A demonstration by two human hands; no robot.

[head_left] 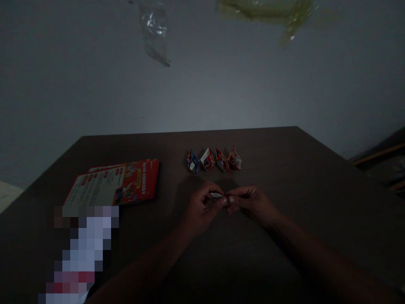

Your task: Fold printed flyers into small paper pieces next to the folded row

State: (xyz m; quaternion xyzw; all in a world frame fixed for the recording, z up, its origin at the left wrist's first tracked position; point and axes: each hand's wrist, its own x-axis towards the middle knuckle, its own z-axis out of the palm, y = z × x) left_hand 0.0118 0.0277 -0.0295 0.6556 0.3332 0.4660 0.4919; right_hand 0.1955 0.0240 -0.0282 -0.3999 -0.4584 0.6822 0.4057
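Over the middle of the table, my left hand (201, 207) and my right hand (253, 203) meet at the fingertips. Between them is a small folded paper piece (215, 195), pale with some red; most of it is hidden by the fingers. Both hands are closed in a pinch on it. Just beyond the hands stands a row of several folded paper pieces: a blue one (193, 161) at the left end, a white and red one (207, 159), and red ones (222, 160) to the right.
A stack of red and white printed sheets (139, 181) lies to the left on the dark table (272, 152). A blurred-out pale patch (88, 245) covers the lower left. Behind the table rises a grey wall (202, 93) with clear plastic (154, 31) and yellow tape (268, 12).
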